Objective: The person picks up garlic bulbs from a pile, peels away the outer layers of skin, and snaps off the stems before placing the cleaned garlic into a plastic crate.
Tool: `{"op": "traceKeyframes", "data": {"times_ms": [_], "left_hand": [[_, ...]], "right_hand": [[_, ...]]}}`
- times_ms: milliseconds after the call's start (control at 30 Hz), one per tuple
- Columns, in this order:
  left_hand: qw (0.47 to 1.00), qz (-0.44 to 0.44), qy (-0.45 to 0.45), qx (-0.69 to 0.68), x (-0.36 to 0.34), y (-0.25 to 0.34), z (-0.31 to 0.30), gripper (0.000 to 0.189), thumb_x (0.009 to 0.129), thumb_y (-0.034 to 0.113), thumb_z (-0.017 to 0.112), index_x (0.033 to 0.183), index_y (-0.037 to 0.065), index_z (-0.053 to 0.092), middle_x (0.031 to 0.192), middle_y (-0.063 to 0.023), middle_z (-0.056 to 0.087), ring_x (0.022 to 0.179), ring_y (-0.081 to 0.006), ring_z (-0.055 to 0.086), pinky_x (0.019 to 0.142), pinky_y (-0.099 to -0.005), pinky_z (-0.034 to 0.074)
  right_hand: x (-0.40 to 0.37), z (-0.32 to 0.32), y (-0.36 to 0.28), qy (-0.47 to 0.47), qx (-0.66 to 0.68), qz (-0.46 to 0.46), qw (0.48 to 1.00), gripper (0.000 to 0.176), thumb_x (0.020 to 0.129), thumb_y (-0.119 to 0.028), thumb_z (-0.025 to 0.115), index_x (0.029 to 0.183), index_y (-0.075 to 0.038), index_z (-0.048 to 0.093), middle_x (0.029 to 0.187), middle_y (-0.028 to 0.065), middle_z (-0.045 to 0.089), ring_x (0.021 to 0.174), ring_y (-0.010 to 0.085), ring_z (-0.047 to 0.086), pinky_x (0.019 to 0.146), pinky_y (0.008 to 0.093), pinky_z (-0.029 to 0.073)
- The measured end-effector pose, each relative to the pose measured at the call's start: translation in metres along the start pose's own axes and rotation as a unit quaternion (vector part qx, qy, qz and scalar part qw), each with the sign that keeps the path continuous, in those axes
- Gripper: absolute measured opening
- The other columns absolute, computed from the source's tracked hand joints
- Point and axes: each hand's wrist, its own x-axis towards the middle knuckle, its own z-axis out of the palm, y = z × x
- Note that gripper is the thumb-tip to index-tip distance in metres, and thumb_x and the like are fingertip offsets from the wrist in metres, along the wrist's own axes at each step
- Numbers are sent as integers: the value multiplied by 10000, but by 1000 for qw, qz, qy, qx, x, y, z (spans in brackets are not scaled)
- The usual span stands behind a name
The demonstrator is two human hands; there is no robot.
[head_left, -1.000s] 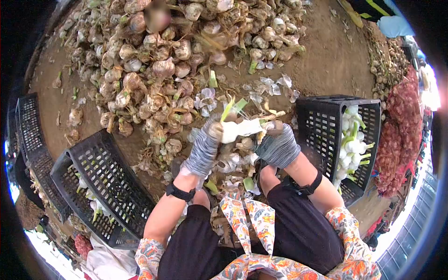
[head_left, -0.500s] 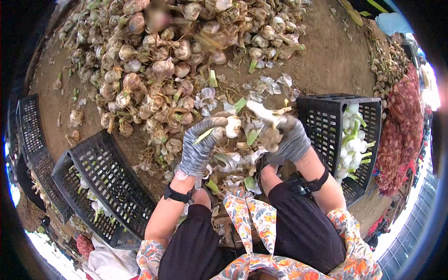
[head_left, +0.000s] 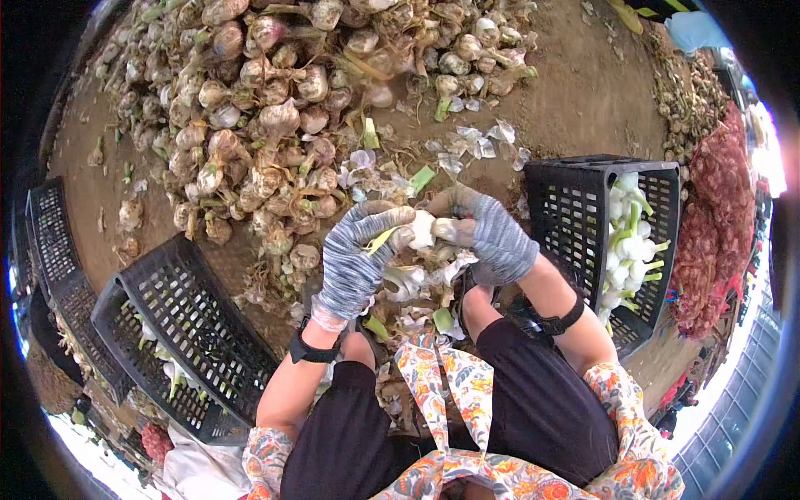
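Note:
A whitish garlic bulb [head_left: 423, 229] sits between my two gloved hands, its short green stem [head_left: 382, 240] sticking out toward the lower left. My left hand [head_left: 354, 254], in a grey knit glove, is closed around the bulb and stem. From the other side, the fingers and thumb of my right hand [head_left: 492, 233] press on the bulb, in a matching glove soiled at the fingertips. Under the hands lie scattered pale garlic skins [head_left: 408, 283]. A large heap of unpeeled, dirt-covered garlic [head_left: 267, 125] spreads across the ground ahead.
To the right, a tilted black crate [head_left: 567, 225] holds cleaned white garlic [head_left: 629, 250]. Another black crate [head_left: 192, 325] with some cleaned garlic stands at the left, a further crate [head_left: 58, 242] beyond it. Red mesh sacks [head_left: 712, 225] lie at the far right.
My right hand has swung in from the right to the bulb; the pale strip blurred at its fingers is no longer seen there. My left hand keeps hold of the bulb.

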Motion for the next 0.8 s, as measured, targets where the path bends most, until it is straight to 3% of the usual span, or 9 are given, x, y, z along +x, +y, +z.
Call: {"op": "traceKeyframes", "data": {"times_ms": [167, 200, 300, 367, 433, 500, 600, 700, 800], "left_hand": [[1000, -16, 14, -8, -1, 4, 4, 241, 740, 27, 678, 979, 56, 669, 969, -69, 630, 896, -158, 587, 799, -266, 463], [999, -6, 27, 19, -2, 3, 5, 243, 735, 19, 678, 976, 56, 670, 967, -67, 630, 894, -158, 588, 798, -265, 464], [997, 28, 45, 60, -3, 0, 8, 232, 725, 10, 684, 953, 52, 671, 962, -62, 630, 878, -157, 593, 785, -264, 471], [986, 95, 19, 134, -3, -1, 5, 220, 722, 10, 689, 938, 45, 669, 961, -62, 631, 863, -153, 594, 776, -263, 474], [992, 72, 14, 102, -5, -1, 3, 180, 745, 48, 688, 924, 44, 669, 961, -66, 631, 860, -152, 596, 771, -270, 478], [997, 7, 5, -83, -5, -5, 1, 165, 749, 25, 663, 910, 57, 677, 952, -67, 630, 875, -173, 600, 764, -281, 475], [941, -158, 35, -298, -6, -21, 0, 233, 755, 139, 692, 958, 34, 645, 948, -77, 632, 840, -147, 609, 729, -253, 495], [861, -259, 52, -435, -9, -36, 4, 380, 764, 225, 697, 1047, 0, 581, 942, -94, 635, 815, -148, 629, 708, -236, 529], [776, -278, -47, -565, -10, -42, 5, 406, 788, 186, 657, 1135, 14, 534, 1070, -103, 607, 944, -192, 611, 786, -272, 534]], "right_hand": [[-8, 1, -9, 12, 158, 24, 987, 265, 790, -128, 635, 1013, -2, 563, 870, 42, 599, 760, 100, 559, 689, 253, 487], [-11, 5, -12, 65, -62, -77, 993, 245, 758, -90, 628, 981, -9, 566, 821, 60, 604, 721, 142, 580, 643, 279, 489], [-16, 23, -11, 141, -234, -186, 944, 221, 750, -102, 623, 945, -13, 571, 771, 98, 605, 681, 181, 587, 619, 293, 482], [-10, 22, -2, 149, -197, -244, 938, 184, 768, -118, 603, 922, -19, 577, 758, 126, 604, 653, 215, 584, 609, 299, 478], [-2, 11, 4, 175, -142, -155, 962, 159, 775, -123, 588, 903, -28, 594, 758, 118, 613, 652, 218, 593, 606, 309, 481], [1, 1, 16, 177, -94, -85, 976, 147, 770, -106, 572, 894, -36, 610, 789, 109, 622, 724, 214, 606, 657, 320, 486], [-14, -9, 17, -199, -192, -74, 958, 238, 776, -174, 599, 973, -41, 614, 897, 129, 627, 891, 230, 595, 804, 337, 459], [-21, -6, -9, -156, -265, -113, 945, 316, 772, -181, 607, 1060, -50, 586, 963, 144, 612, 935, 255, 583, 824, 342, 454], [-7, -1, -11, 44, -106, -185, 976, 353, 774, -162, 602, 1109, -59, 566, 965, 151, 602, 929, 247, 574, 814, 339, 456]]}}
